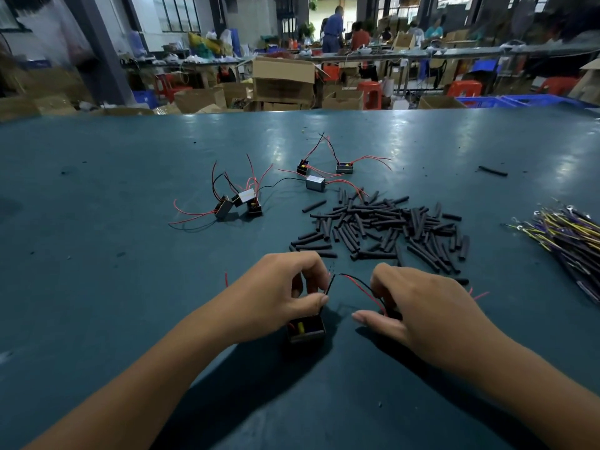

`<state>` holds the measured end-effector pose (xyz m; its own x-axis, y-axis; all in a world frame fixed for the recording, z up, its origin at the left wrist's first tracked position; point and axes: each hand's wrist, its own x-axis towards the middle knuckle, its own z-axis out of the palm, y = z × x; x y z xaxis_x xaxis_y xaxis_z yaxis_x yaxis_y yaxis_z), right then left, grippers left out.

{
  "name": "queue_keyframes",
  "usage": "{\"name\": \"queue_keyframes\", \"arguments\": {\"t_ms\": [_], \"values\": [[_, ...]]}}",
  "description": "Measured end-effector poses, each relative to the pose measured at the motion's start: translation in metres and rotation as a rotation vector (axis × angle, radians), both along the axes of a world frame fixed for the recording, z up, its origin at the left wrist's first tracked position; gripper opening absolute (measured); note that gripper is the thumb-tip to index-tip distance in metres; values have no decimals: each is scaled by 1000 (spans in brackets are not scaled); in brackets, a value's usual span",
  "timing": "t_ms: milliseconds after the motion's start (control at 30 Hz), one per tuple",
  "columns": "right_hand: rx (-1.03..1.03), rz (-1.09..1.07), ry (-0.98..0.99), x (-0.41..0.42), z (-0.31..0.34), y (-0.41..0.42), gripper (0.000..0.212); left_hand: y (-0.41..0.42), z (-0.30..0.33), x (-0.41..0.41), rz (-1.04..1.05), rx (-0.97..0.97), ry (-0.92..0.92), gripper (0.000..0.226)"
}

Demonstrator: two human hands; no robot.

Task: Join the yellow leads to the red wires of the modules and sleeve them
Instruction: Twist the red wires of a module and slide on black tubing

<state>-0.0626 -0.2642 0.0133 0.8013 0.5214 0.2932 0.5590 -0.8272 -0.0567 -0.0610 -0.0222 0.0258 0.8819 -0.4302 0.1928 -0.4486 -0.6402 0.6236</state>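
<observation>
Left hand (pixel 285 290) pinches the wires of a small module (pixel 306 329) on the surface (pixel 97 254); right hand (pixel 422 306) curls around another module's red wire (pixel 362 287).

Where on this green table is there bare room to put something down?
The widest bare stretch is the table's left side, left of the three-module cluster. Bare too is the near edge between the forearms. The right is crowded: the black sleeve pile and the yellow lead bundle.

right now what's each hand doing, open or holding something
Left hand: fingers pinch the wires of the module below it.
Right hand: fingers curled round a red and black wire pair.
</observation>
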Motion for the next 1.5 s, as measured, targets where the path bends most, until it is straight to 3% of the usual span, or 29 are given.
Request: {"name": "queue_keyframes", "arguments": {"t_ms": [233, 433, 700, 867, 967, 1233, 1500], "values": [[117, 101, 165, 1, 7, -18, 44, -2, -5, 0, 81, -96, 127, 15], [-22, 220, 427, 11, 23, -40, 39, 2, -3, 2, 29, -134, 101, 16], [34, 120, 347, 9, 16, -31, 28, 7, -5, 2, -70, -196, 196, 14], [93, 115, 322, 12, 15, -33, 39, 8, 0, -1, -132, -192, 240, 14], [264, 198, 266, 7, 18, -29, 45, 6, 5, -3, -177, -148, 235, 12], [628, 290, 174, -15, 11, 7, 9, 3, 9, -6, -197, -139, 198, 10], [691, 268, 221, -16, 3, 14, 4, -3, 2, -6, -174, -274, 291, 12]]}}
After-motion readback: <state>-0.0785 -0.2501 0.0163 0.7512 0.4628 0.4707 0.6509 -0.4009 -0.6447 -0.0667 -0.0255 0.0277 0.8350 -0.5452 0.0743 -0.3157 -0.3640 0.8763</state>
